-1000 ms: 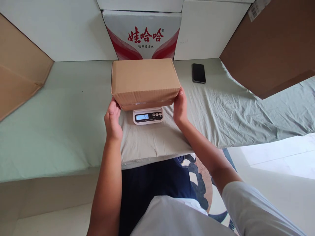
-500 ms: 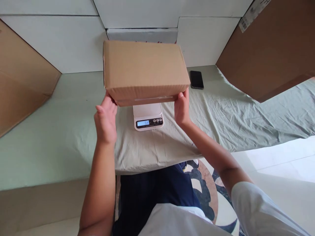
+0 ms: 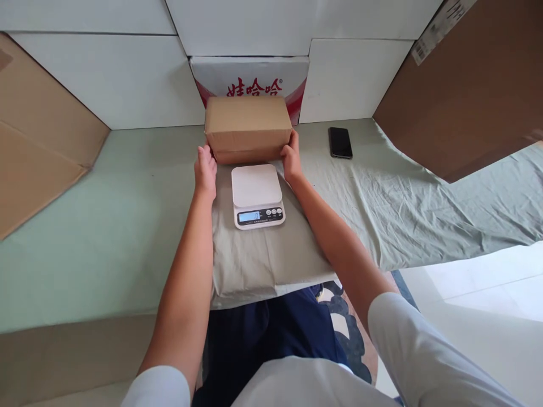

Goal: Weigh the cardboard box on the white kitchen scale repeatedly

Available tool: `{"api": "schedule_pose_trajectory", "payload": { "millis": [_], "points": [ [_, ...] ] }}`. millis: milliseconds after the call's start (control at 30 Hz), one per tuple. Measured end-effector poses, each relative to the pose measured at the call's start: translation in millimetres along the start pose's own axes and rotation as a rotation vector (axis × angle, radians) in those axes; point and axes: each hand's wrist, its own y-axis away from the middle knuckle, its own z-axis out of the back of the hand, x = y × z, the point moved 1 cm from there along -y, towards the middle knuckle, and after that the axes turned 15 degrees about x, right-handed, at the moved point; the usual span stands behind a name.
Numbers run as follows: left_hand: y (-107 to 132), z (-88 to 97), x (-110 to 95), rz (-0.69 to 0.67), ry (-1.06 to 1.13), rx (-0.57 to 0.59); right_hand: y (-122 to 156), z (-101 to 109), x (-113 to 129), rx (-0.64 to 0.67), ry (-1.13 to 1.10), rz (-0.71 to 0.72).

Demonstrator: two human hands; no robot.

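The brown box (image 3: 248, 133) is in the upper centre of the frame, held between two hands; the fingers of the left hand (image 3: 205, 174) lie half open against its lower left corner, thumb apart; those of the right hand (image 3: 292, 159) curl round its lower right corner; whether its base touches the desk (image 3: 139, 226) I cannot tell; the white scale (image 3: 257, 189), display lit, sits at frame centre, just nearer; a black phone (image 3: 340, 142) lies right of the box.
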Motion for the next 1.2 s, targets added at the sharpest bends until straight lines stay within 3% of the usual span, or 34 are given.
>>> {"api": "schedule_pose_trajectory", "payload": {
  "millis": [133, 333, 567, 633, 767, 833, 900, 1200],
  "points": [
    [2.8, 2.0, 16.3, -0.032, 0.008, 0.040, 7.9, 5.9, -13.9, -0.012, -0.044, -0.040],
    [0.8, 4.7, 22.2, -0.056, -0.006, 0.062, 3.5, 8.6, -17.8, 0.013, -0.096, -0.040],
    [-0.8, 9.2, 27.4, -0.033, -0.007, 0.043, -3.0, 8.3, -33.6, 0.074, -0.011, -0.048],
    [-1.6, 18.0, 22.7, -0.014, 0.004, 0.012, -8.7, 21.7, -38.4, 0.005, -0.013, -0.052],
    [1.4, 45.1, 3.6, 0.028, 0.032, -0.101, -18.6, 74.0, -43.8, -0.280, -0.043, -0.092],
    [4.5, 54.6, -5.1, 0.044, 0.026, -0.128, -19.2, 95.6, -44.6, -0.335, -0.038, -0.129],
    [7.5, 57.8, -10.5, 0.058, 0.012, -0.137, -17.0, 104.3, -45.3, -0.336, -0.026, -0.153],
    [8.5, 50.1, -12.1, 0.084, 0.008, -0.142, -6.7, 84.7, -36.1, -0.218, 0.060, -0.077]
  ]
}}
